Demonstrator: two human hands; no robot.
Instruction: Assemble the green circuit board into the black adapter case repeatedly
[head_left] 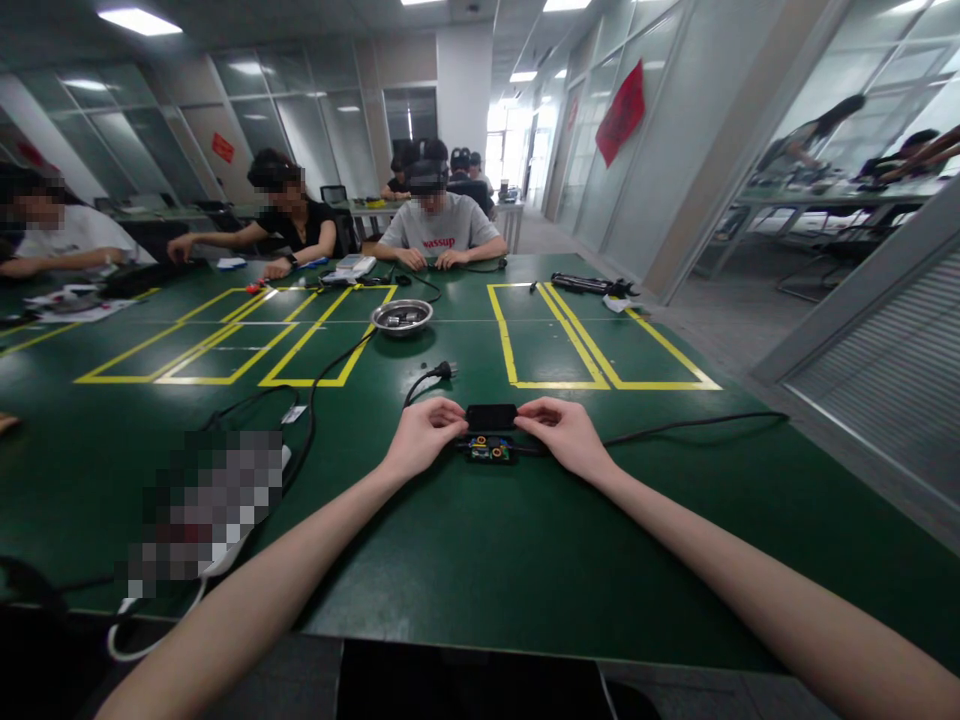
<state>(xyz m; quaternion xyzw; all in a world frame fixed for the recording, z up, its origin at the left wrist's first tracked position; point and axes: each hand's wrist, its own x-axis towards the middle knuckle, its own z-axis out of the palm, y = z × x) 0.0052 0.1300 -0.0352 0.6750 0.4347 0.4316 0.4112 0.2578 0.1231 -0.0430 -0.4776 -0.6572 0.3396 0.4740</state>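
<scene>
Between my two hands is a black rectangular plastic cover (pixel 491 416), tilted up just behind an opened power adapter (pixel 490 449). My left hand (pixel 427 434) pinches the cover's left end, and my right hand (pixel 559 432) pinches its right end. The adapter's lower half lies on the table with its circuit board and copper-coloured coils exposed. A black cable (pixel 694 427) runs off to the right from it. Behind my left hand lies a black power plug (pixel 444 370) on its cord. Whether the cover touches the lower half, I cannot tell.
A metal bowl (pixel 402 318) with small parts stands farther back on the green table (pixel 450 560). Yellow tape outlines mark the surface. A blurred-out object (pixel 214 505) and cables lie at left. A black tripod-like item (pixel 592 285) lies back right. Several people sit across the table.
</scene>
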